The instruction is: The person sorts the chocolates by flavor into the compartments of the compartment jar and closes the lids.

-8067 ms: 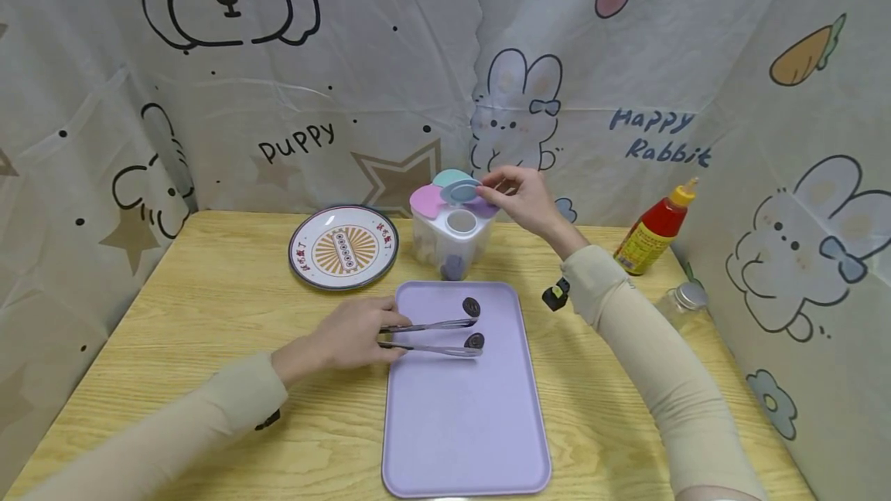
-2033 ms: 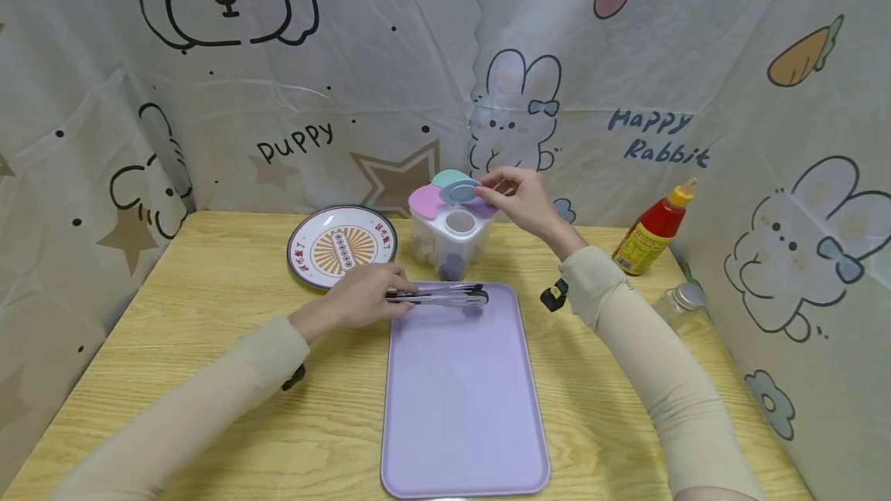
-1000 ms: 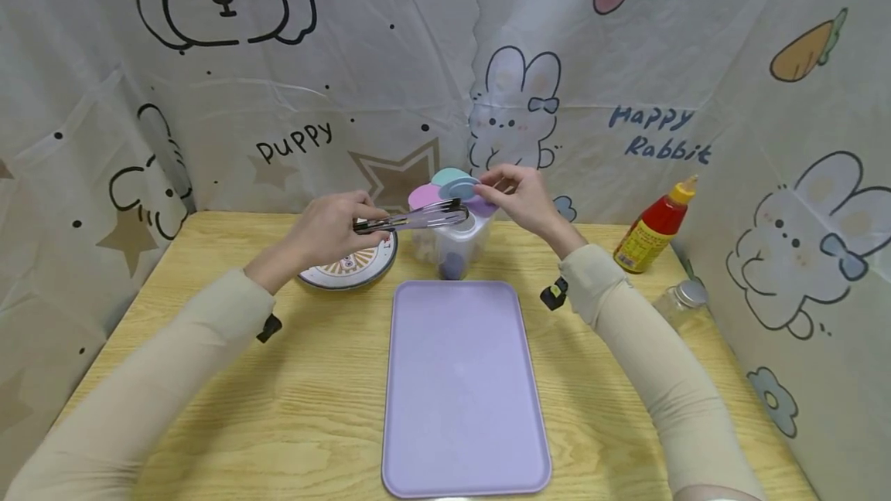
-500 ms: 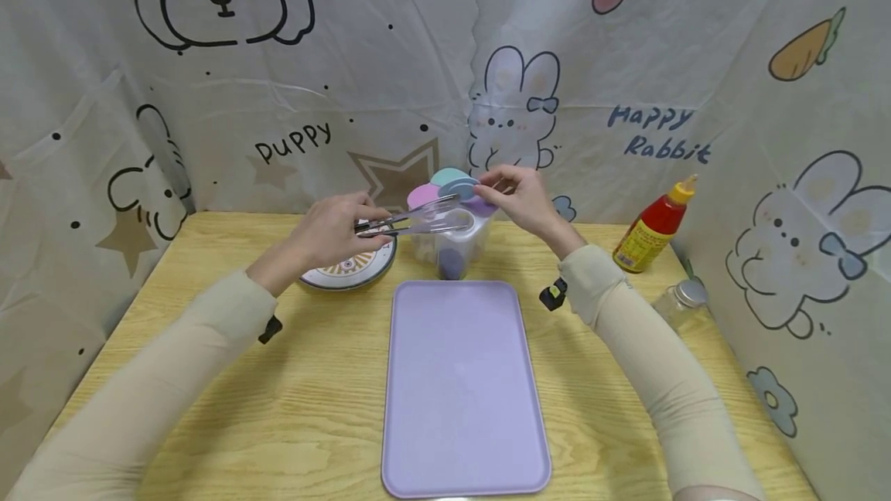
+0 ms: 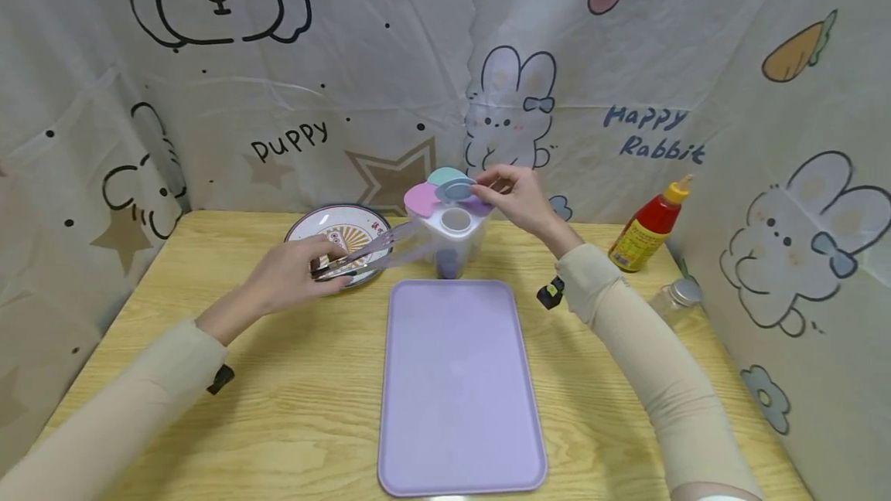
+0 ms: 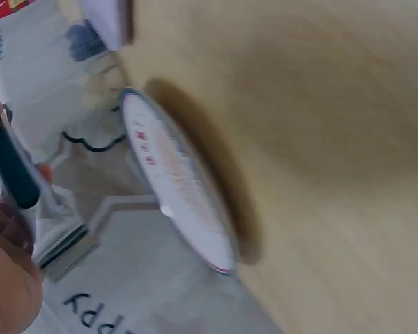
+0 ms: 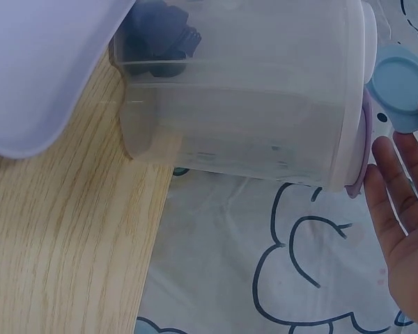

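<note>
My left hand (image 5: pixel 288 277) grips metal tongs (image 5: pixel 369 253), blurred by motion, over the plate's right side, tips spread and pointing toward the container. Between the tips I see nothing. In the left wrist view the fingers wrap the tongs' dark handle (image 6: pixel 14 167). A clear container (image 7: pixel 244 97) with a white top stands behind the tray; dark round cookies (image 7: pixel 157 38) lie at its bottom. My right hand (image 5: pixel 518 195) pinches its light blue lid flap (image 7: pixel 400 83) between thumb and fingertips, keeping it raised over the round opening (image 5: pixel 455 219).
The lilac tray (image 5: pixel 459 393) lies before the container. Behind the left hand is a white patterned plate (image 5: pixel 327 219). A red sauce bottle (image 5: pixel 647 230) and a glass jar (image 5: pixel 675 300) stand at right. Printed cloth (image 5: pixel 390 83) hangs behind.
Two dark cookies lay on the tray earlier; none lies there now. The tongs went over the opening, their tips spread, and the left hand drew them back left and down. The right hand stayed.
</note>
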### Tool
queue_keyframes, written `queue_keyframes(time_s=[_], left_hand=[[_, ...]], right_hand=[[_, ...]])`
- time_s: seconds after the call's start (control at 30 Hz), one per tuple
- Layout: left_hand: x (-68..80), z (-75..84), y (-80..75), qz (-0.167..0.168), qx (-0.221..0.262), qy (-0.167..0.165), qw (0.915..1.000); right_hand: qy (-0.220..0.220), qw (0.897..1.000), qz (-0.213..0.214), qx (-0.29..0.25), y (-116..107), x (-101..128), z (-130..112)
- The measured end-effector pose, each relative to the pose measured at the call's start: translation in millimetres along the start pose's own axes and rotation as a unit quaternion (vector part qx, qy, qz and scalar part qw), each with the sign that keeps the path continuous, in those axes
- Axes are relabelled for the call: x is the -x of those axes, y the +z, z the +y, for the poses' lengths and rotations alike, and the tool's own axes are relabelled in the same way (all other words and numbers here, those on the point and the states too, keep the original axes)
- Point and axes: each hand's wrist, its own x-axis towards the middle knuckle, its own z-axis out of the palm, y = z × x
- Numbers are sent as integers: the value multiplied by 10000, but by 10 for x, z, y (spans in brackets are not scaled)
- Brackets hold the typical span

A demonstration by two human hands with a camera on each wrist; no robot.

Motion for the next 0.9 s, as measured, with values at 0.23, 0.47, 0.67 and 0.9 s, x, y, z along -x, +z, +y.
queue_keyframes(time_s=[0.23, 0.47, 0.67, 0.9], left_hand=[[421, -162, -9, -576, 188, -572, 9965], [783, -282, 106, -713, 158, -741, 9946], [954, -366, 174, -819, 132, -942, 9921], [1013, -443, 265, -916, 83, -1070, 9900]], right_hand=[[38, 10000, -36, -13, 19, -15, -19], [84, 9999, -15, 80, 21, 5, -45], [80, 9999, 14, 127, 17, 11, -47], [50, 9999, 24, 107, 11, 13, -22]])
